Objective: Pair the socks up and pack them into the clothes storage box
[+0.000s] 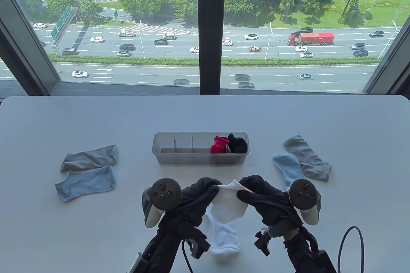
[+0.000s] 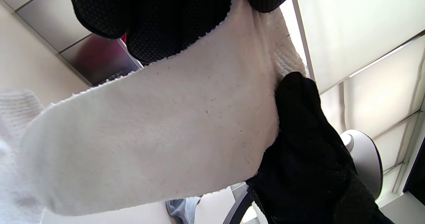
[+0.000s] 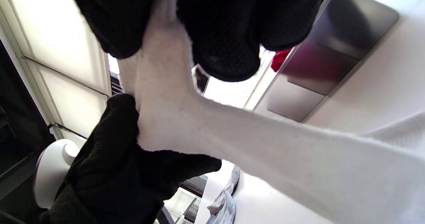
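Between both sets of black mesh-gloved fingers we see a white knit cotton sock (image 1: 229, 204), soft, ribbed at the cuff, flecked with lint in the wrist views. Our left hand (image 1: 200, 194) pinches its cuff edge on one side, our right hand (image 1: 256, 194) pinches the other side, so the sock hangs stretched between them just above the table. A second white sock (image 1: 224, 241) lies flat under it, toe toward us, partly covered.

Beyond the hands sits the translucent grey plastic storage box (image 1: 200, 157), long, rectangular, split by thin dividers. Its two rightmost compartments hold a rolled red sock bundle (image 1: 219, 145) and a rolled black sock bundle (image 1: 237, 143), touching each other; the other compartments look bare.

Left of the box, a grey sock (image 1: 89, 159) lies flat just above a light blue sock (image 1: 85, 185), the two nearly touching. Right of the box, another light blue sock (image 1: 288, 167) overlaps another grey sock (image 1: 307, 157).

All rest on the smooth white matte table (image 1: 96, 119).
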`<state>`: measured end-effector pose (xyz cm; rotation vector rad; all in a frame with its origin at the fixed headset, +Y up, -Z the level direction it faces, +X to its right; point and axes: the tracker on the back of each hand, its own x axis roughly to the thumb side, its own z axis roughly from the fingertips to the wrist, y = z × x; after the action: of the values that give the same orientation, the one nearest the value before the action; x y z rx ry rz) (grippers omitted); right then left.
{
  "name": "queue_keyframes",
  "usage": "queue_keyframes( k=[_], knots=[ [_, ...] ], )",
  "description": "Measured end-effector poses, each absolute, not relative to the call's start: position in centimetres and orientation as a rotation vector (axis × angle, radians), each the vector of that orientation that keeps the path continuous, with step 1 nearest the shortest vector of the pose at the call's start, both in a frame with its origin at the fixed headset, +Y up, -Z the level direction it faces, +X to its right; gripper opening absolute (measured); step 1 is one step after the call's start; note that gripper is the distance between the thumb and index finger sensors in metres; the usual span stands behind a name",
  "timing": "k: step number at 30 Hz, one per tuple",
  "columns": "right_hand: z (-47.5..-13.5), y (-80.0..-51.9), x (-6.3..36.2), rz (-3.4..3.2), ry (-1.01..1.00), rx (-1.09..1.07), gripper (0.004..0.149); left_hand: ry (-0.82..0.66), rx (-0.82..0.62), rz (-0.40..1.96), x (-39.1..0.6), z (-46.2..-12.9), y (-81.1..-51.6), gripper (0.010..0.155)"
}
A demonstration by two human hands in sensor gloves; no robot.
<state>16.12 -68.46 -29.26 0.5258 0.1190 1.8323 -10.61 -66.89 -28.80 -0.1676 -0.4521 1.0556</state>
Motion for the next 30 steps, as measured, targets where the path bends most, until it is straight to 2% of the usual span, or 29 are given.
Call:
queue_keyframes(
  k=[2, 3, 4, 6, 8, 10, 13, 16, 20, 21, 24, 30],
  knots=[
    [-29.3, -67.5, 16.0, 1.813, 0.264, 0.589, 0.046, -0.488, -0.354, 1.154, -10.3, -29.1, -66.9, 0.038],
    [-29.4, -67.1, 16.0, 1.856, 0.355, 0.586, 0.043, -0.448, -0.482, 1.227, -10.3, -29.4, -67.4, 0.039],
    [-29.4, -67.1, 15.9, 1.887, 0.377, 0.577, 0.043, -0.414, -0.522, 1.246, -10.4, -29.5, -67.7, 0.040],
    [-30.0, -67.8, 15.3, 2.070, 0.437, 0.484, 0.043, -0.278, -0.524, 1.127, -10.7, -30.1, -69.0, 0.040],
    [-30.9, -70.6, 13.1, 2.310, 0.476, 0.306, 0.045, -0.158, -0.546, 0.841, -10.3, -30.8, -71.6, 0.042],
    [-31.6, -72.4, 11.5, 2.408, 0.460, 0.232, 0.052, -0.077, -0.550, 0.708, -9.7, -31.1, -73.7, 0.042],
    [-32.7, -74.8, 8.8, 2.611, 0.538, 0.181, 0.067, -0.006, -0.542, 0.536, -9.3, -31.5, -75.8, 0.043],
    [-33.0, -76.4, 6.6, 2.787, 0.678, 0.143, 0.068, -0.003, -0.527, 0.537, -9.5, -31.5, -76.2, 0.044],
    [-32.7, -76.4, 5.6, 3.006, 0.600, 0.194, 0.054, 0.016, -0.557, 0.575, -10.4, -31.4, -75.6, 0.049],
    [-32.6, -76.6, 5.7, 2.966, 0.605, 0.185, 0.049, 0.031, -0.532, 0.575, -10.8, -31.4, -75.4, 0.051],
    [-32.4, -76.6, 6.7, 2.892, 0.620, 0.225, 0.045, 0.028, -0.447, 0.606, -12.3, -31.2, -74.9, 0.054],
    [-31.1, -73.5, 8.9, 2.448, 0.319, 0.258, 0.044, -0.156, -0.620, 0.992, -13.6, -32.0, -75.3, 0.069]
  ],
)
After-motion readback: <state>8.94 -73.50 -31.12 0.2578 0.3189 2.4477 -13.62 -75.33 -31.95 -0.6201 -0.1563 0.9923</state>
